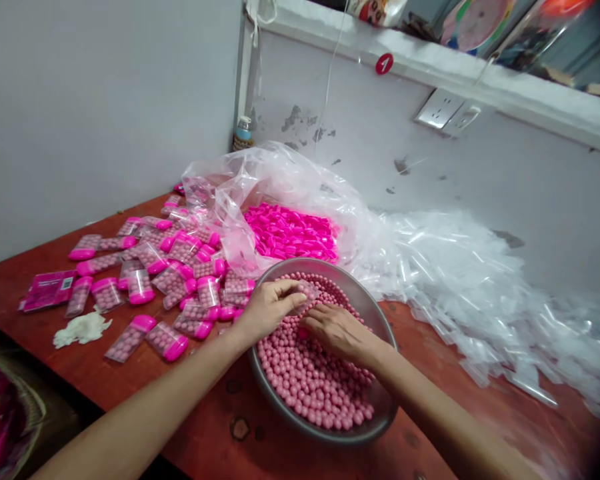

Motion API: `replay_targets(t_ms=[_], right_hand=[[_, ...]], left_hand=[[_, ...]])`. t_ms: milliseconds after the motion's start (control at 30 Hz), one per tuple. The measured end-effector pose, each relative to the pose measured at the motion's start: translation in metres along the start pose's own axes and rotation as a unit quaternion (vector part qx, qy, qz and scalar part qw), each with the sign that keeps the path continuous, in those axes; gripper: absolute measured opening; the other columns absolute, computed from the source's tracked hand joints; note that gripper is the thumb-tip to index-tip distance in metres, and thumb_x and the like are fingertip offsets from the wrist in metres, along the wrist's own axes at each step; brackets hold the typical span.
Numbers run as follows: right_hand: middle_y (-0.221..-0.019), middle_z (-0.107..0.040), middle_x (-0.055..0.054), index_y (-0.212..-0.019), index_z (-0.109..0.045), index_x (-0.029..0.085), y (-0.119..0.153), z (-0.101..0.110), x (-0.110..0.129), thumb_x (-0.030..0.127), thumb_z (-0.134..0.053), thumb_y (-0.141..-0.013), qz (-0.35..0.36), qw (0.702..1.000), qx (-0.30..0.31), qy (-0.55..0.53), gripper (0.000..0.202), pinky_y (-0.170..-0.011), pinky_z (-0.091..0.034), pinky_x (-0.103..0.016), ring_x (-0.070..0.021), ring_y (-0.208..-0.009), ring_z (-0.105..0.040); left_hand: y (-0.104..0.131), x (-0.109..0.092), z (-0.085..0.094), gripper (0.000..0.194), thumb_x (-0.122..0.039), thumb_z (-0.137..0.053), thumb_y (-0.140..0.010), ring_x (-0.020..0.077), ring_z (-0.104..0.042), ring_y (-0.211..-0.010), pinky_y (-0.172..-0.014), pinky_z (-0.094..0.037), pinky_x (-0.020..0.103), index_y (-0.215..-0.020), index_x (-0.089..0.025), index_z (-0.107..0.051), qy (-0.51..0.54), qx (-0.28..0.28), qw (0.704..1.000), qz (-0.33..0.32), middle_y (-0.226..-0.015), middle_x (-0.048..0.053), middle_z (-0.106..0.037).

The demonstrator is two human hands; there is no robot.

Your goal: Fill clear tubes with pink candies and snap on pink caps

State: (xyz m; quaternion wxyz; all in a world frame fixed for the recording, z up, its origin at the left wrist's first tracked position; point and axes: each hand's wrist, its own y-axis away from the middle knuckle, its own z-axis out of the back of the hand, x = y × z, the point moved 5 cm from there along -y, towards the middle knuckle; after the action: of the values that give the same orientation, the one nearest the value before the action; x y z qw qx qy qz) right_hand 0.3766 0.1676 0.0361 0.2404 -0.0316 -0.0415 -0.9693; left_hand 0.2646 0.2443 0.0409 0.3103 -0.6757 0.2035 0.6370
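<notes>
A metal bowl [325,437] stands in front of me, filled with pink beads [315,383]. Over its left rim, my left hand [270,310] pinches a small clear plastic tube [307,293] that has beads in it. My right hand [337,333] reaches in from the right, palm down, fingers curled against the beads just below the tube. A spot of bright pink shows at its fingertips; what they hold is mostly hidden.
Many filled tubes with pink caps [167,340] lie left of the bowl, by a white crumpled wad [83,328]. Behind it, a clear bag [280,167] holds loose pink caps [290,233]. Empty clear tubes [460,280] are heaped at right on the red table [220,427].
</notes>
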Motion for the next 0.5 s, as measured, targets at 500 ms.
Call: replay_targets(t_ms=[500], right_hand=[[-0.085,-0.059,-0.006,-0.096,-0.053,0.02,0.008,0.067,0.007,0.024,-0.046,-0.086,-0.131,0.949,-0.228,-0.174,0.013,-0.07,-0.043,-0.03,-0.0183,-0.077,-0.054]], left_hand=[[0.011,-0.023,-0.004,0.018,-0.021,-0.052,-0.079,0.0168,-0.059,-0.083,-0.076,-0.041,0.022,-0.088,-0.018,-0.067,-0.113,0.027,0.991,-0.07,-0.086,0.001,-0.068]])
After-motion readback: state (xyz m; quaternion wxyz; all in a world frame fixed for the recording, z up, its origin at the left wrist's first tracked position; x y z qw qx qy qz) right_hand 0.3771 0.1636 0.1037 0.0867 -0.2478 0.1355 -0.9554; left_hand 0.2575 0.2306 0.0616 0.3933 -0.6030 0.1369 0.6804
